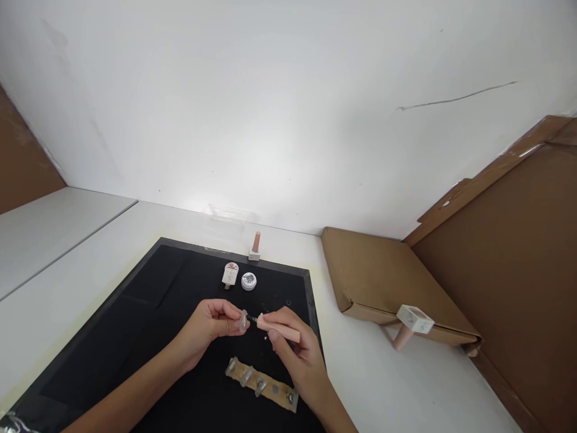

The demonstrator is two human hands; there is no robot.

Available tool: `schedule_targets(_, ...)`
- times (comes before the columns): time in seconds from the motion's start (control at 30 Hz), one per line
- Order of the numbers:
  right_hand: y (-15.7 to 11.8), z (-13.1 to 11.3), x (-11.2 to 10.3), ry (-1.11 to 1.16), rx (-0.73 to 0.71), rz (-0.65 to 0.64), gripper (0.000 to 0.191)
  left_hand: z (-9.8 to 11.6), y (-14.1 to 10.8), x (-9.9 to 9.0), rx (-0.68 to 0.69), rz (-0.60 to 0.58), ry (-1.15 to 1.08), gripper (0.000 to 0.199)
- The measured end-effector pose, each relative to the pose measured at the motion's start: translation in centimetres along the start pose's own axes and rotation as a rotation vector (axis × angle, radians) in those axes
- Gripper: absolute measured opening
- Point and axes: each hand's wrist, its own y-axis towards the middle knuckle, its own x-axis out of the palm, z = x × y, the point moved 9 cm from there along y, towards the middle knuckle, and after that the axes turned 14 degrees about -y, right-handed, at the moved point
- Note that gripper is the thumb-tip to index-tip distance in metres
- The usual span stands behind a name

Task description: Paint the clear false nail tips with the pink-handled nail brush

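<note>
Near the middle of the black mat (148, 307), my left hand (211, 328) pinches a small clear, nail-shaped piece (244, 321) between thumb and fingertips. My right hand (295, 349) is closed around a pale pink brush handle (282, 330), its dark brush tip pointing left at the clear piece; whether they touch is too small to tell. Below the hands lies a tan strip (264, 385) bearing several similar clear pieces. Beyond the hands stand a small round white pot (249, 281) and a white-labelled bottle (229, 275) without a visible cap.
A pink-capped bottle (255, 247) stands at the mat's far edge. On the right, a flat cardboard box (387, 276) lies by the wall, with another pink-handled bottle (411, 325) at its near edge. A clear plastic tray (232, 213) sits against the back wall.
</note>
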Motion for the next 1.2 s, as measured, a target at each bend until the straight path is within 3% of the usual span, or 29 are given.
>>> schedule_targets(0.33,0.1,-0.3,0.1,0.003,-0.020,-0.017,0.015,-0.1,0.0,0.1,0.008,-0.020,0.036,0.021)
schedule_targets(0.63,-0.1,1.3,-0.6,-0.017,0.068,0.101,0.019,0.0,-0.2,0.9,0.029,-0.074,0.082,0.016)
schedule_targets(0.87,-0.1,0.4,-0.4,-0.017,0.027,0.063,0.022,0.2,-0.1,0.9,0.048,-0.073,0.105,0.015)
schedule_targets(1.2,-0.1,1.1,-1.0,-0.028,0.048,0.140,0.020,0.4,-0.3,1.4,0.079,-0.104,0.156,0.012)
